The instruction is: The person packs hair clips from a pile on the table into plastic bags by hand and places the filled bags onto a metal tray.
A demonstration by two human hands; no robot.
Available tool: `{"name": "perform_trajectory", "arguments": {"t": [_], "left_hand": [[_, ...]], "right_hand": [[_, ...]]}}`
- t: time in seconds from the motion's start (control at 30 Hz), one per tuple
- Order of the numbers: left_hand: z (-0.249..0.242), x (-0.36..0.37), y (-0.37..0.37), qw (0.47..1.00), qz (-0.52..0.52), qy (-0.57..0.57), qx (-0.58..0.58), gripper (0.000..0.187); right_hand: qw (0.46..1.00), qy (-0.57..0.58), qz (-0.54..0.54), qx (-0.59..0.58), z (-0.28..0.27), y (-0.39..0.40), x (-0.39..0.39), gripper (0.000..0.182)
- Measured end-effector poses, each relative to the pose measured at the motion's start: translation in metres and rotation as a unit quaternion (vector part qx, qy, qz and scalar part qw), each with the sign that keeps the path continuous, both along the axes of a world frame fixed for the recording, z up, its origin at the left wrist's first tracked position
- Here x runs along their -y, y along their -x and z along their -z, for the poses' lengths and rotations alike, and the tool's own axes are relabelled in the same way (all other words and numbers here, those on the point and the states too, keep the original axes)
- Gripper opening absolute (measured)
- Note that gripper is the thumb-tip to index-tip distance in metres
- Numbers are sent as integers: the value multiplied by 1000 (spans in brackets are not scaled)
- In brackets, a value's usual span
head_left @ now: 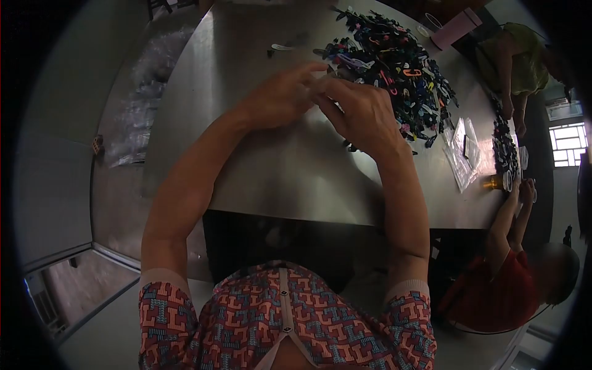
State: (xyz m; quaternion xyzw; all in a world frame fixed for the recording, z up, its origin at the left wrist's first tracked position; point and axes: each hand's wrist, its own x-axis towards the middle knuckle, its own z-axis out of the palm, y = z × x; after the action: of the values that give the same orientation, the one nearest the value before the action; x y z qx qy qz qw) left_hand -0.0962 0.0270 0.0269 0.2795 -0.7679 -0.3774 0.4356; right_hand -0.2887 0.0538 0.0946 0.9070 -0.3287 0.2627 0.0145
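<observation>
Above the metal table (296,185), my left hand (280,95) and my right hand (364,111) meet, fingertips pinched together. Something small and pale may be between them, but blur and the fingers hide what it is. Just beyond my right hand spreads a big heap of hair clips (425,92), mostly dark with some coloured ones. An orange clip (412,73) and a purple clip (354,62) stand out in it. Away from the heap, past my left hand, lies a pale snap clip (282,47) beside a small dark piece.
Clear plastic bags (462,154) lie right of the heap. A pink cup (456,29) stands at the far edge. Two people sit or stand along the right side, one in a red shirt (493,290), near a second row of clips (504,145) and an amber cup (496,182).
</observation>
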Motion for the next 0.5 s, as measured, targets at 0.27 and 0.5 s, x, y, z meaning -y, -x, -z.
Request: {"name": "perform_trajectory", "arguments": {"t": [0.27, 0.5], "left_hand": [[2, 5, -4, 998, -18, 31, 46, 56], [0, 4, -2, 998, 59, 20, 14, 57]], "right_hand": [[999, -17, 11, -26, 2, -3, -5, 16], [995, -46, 59, -71, -1, -5, -10, 23]]}}
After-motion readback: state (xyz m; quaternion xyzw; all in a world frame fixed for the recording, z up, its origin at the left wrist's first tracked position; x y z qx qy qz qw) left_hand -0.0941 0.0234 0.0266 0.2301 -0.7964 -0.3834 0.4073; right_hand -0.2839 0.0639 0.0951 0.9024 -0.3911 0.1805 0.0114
